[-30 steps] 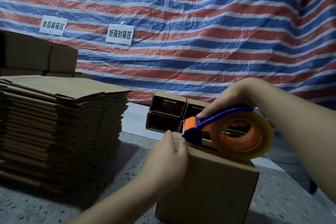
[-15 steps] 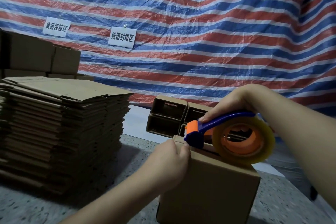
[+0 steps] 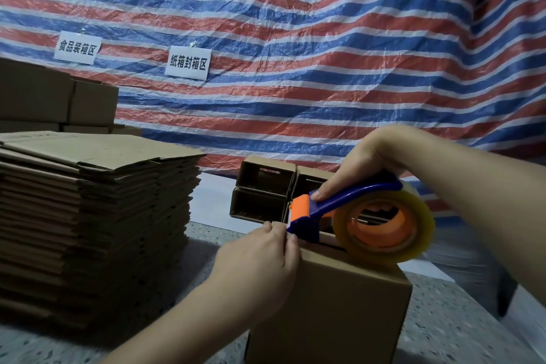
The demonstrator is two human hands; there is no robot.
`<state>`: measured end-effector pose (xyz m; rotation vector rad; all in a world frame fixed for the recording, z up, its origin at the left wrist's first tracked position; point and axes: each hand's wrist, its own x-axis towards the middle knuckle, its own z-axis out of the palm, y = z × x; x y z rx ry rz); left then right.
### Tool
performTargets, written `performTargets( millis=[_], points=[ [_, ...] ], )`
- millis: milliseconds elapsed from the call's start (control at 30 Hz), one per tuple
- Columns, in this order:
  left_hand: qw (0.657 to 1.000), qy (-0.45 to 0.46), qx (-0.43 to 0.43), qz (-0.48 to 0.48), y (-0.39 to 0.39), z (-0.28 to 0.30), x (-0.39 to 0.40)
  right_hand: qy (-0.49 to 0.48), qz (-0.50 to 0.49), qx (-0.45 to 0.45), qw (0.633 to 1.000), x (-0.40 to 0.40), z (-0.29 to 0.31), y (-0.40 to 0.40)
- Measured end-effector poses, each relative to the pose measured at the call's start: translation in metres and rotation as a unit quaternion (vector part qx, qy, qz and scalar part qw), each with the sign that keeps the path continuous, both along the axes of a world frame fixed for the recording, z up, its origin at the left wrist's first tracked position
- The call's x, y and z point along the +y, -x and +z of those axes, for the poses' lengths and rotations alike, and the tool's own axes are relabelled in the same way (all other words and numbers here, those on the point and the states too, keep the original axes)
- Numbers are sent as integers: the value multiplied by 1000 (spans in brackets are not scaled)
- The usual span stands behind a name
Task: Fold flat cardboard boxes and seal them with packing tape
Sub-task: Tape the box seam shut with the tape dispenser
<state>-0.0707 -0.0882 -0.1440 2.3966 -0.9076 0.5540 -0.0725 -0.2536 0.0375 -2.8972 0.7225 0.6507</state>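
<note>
A folded brown cardboard box stands upright on the speckled table in front of me. On its top rests a blue and orange tape dispenser carrying a roll of clear tape. My right hand grips the dispenser's handle from above. My left hand sits at the box's top left edge, fingers pinched at the dispenser's blade end, where the tape end is too thin to make out.
A tall stack of flat cardboard boxes fills the left side. Assembled open boxes lie on their sides behind the box. More boxes stand at far left. A striped tarp with two paper signs hangs behind.
My left hand's fingers have come up from the box edge to the dispenser's blade end. The dispenser and the box stay in about the same place.
</note>
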Motion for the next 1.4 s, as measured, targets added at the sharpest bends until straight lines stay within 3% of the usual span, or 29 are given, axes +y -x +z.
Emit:
performTargets(
  millis=[467, 733, 900, 1100, 1400],
  points=[
    [999, -41, -14, 17, 0, -3, -4, -28, -61, 21, 998, -64, 15, 40],
    [998, -59, 13, 10, 0, 1, -4, -19, -74, 43, 996, -78, -12, 49],
    [993, -82, -87, -17, 6, 5, -11, -11, -78, 45, 996, -76, -14, 52],
    [976, -187, -96, -56, 20, 3, -46, -22, -67, 53, 996, -81, -13, 48],
    [982, -142, -118, -49, 23, 1, -45, -55, -65, 17, 996, -119, -3, 71]
  ],
)
